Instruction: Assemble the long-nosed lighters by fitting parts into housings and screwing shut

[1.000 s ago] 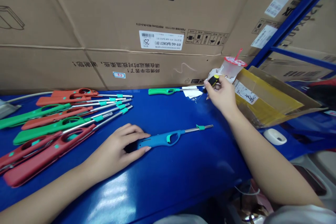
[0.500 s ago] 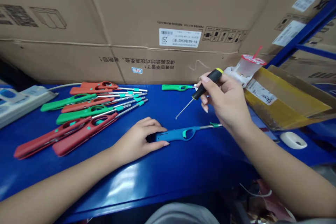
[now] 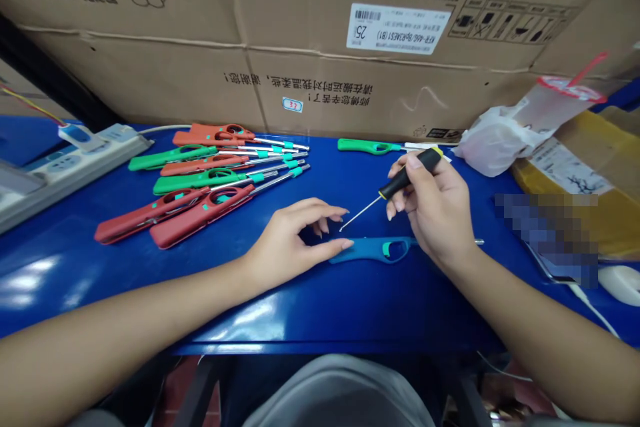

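My right hand point(image 3: 440, 203) grips a screwdriver point(image 3: 407, 173) with a black and yellow handle, its thin shaft slanting down to the left. The screwdriver's tip is close to the fingertips of my left hand point(image 3: 295, 233). That hand has its thumb and fingers apart, and the thumb lies over the left end of a blue gas lighter point(image 3: 367, 250). The lighter is flat on the blue table, with a teal trigger in its loop. Its metal barrel points right and passes partly out of sight behind my right hand.
Several red, orange and green lighters point(image 3: 200, 213) lie fanned at the left, beside a power strip point(image 3: 75, 160). One green lighter point(image 3: 365, 145) lies by the big carton point(image 3: 300, 73). At the right are a bagged drink cup point(image 3: 555, 103), yellow package point(image 3: 620, 167), phone point(image 3: 550, 240) and white mouse point(image 3: 620, 283).
My left hand has loosened from around the blue lighter's end, its fingers now raised apart from the thumb. The screwdriver tip has come near those fingers. The camera view has shifted.
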The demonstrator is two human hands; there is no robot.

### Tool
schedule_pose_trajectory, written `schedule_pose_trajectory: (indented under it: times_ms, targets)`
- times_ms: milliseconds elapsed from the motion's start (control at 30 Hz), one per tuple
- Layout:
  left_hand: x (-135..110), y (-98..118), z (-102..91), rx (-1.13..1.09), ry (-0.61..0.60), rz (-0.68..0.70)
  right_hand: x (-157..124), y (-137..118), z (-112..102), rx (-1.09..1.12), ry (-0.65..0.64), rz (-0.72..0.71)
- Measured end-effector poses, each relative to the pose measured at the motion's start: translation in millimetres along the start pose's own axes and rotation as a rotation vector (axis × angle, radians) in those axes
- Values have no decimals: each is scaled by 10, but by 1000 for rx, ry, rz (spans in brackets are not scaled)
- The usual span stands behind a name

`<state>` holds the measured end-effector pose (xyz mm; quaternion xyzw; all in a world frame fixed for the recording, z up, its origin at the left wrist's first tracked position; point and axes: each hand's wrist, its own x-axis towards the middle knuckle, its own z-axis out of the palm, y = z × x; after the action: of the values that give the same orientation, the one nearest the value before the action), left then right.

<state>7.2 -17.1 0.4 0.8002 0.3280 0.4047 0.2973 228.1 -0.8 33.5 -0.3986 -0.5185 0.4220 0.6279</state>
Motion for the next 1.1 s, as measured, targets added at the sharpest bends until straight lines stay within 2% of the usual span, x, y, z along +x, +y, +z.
schedule_pose_trajectory:
  times_ms: [300,467,567,667,833,933,1100]
  targets:
    - [1,9,35,-117,-8,-93,-28,-28,6,34,-66,-33]
    - [23,25,15,-332,4,-326,-20,-34,-21,70,-63,-63]
    - [64,4,-6,-472,67,-467,-9,-28,-22,81,-40,-84]
    - [122,-47,-28,-588,164,-547,9,-6,-15,100,0,-61]
    - [187,-121,-59,-728,297,-585,42,42,-16,143,39,83]
    - [189,-144,-67,-741,298,-587,50,58,-16,188,45,145]
    - [186,-144,-53,-773,284,-586,44,58,-9,211,57,163]
